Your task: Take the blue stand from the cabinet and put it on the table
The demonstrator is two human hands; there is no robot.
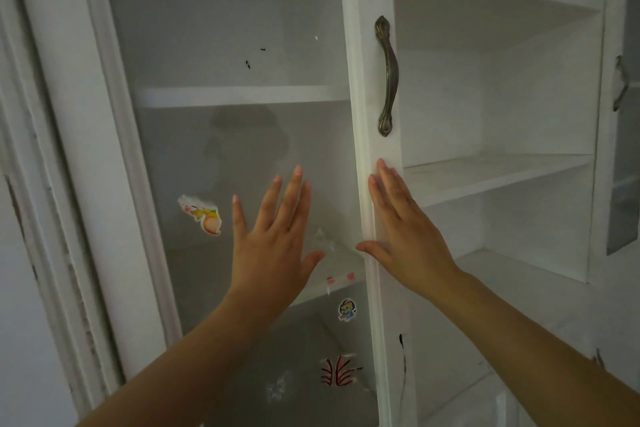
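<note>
Inside cabinet (498,80), bare white shelves (495,177)

Stuck on the frosted glass at left: an orange fruit sticker (204,217), a small cartoon-figure sticker (346,309) lower right of it — and nearest, a torn red-lined sticker (337,371). Two small dark specks (248,64) higher up.

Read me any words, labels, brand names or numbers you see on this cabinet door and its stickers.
None can be read.
Orange sticker on the glass door: picture only, no legible text.
Cartoon sticker: too small and blurred to tell.
Red-lined sticker: only lines, no letters.
Pink scraps: too blurred.
Bronze handle: no marking visible.
</note>
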